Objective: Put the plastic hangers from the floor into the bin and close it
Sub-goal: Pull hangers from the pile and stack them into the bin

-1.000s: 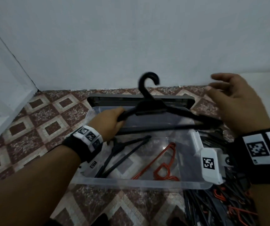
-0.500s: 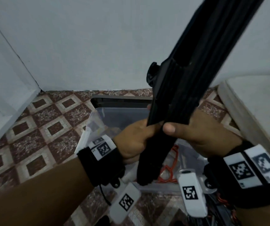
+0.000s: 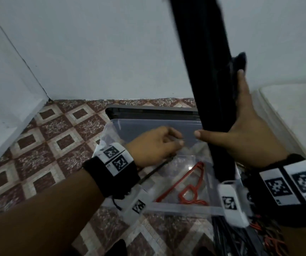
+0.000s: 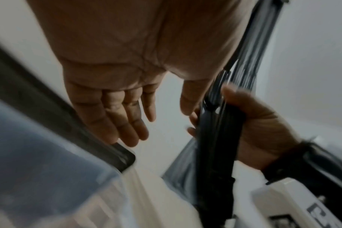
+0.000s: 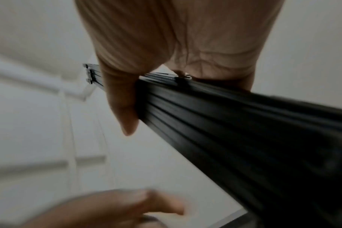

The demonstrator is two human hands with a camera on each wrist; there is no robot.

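My right hand (image 3: 238,124) grips a thick bundle of black plastic hangers (image 3: 209,71), held almost upright with its lower end over the right side of the clear bin (image 3: 176,208). In the right wrist view the thumb and fingers (image 5: 127,111) wrap round the bundle (image 5: 244,131). My left hand (image 3: 167,141) hovers over the bin's back left, fingers loosely extended and holding nothing, as the left wrist view (image 4: 127,117) confirms. A red hanger (image 3: 187,189) lies inside the bin, along with a black hanger (image 3: 155,170) mostly hidden by my left wrist.
The bin's dark lid (image 3: 148,110) lies on the tiled floor behind it, against the wall. A pile of black and red hangers (image 3: 244,237) lies on the floor at the lower right. A white ledge (image 3: 296,111) borders the right side.
Half a second ago both hands held the bundle. My left hand has let go and moved left, and the bundle has swung from leaning right to leaning left.
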